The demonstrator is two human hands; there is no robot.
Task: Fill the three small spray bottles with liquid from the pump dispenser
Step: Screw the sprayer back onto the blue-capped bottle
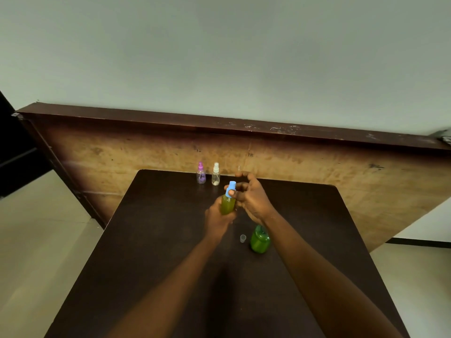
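Bare room – dark table (146, 240), plain wall (219, 57)

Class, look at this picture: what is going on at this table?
A person's left hand holds a small bottle of green liquid over the table, while the right hand pinches its blue spray top. The pink-topped bottle and white-topped bottle stand at the far edge, seemingly unfilled. The green pump dispenser and a clear cap sit nearby.

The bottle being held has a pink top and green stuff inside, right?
No, its top is blue, the head view shows. The bottle, with green stuff inside, is held by the left hand; the right hand pinches its top.
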